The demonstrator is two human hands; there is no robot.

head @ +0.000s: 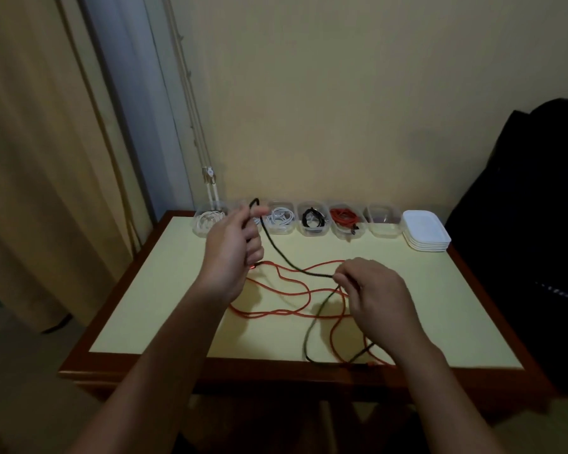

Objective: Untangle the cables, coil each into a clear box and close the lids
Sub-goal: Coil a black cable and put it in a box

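Note:
A black cable [284,257] runs from my left hand [230,253] down to my right hand [374,293], then loops to the table's front edge. My raised left hand grips one end of it, with a loop sticking up above the fingers. My right hand pinches the cable farther along, just above the table. A red cable [276,311] lies in loose tangled loops on the table under both hands, crossing the black one. Along the back edge stands a row of clear boxes [312,221], open, holding coiled white, black and red cables; one box [383,222] looks empty.
A stack of white lids [427,231] sits at the back right of the yellow-topped table [456,322] with a wooden rim. A dark bag or garment [532,224] stands to the right. A curtain hangs at the left, a wall behind.

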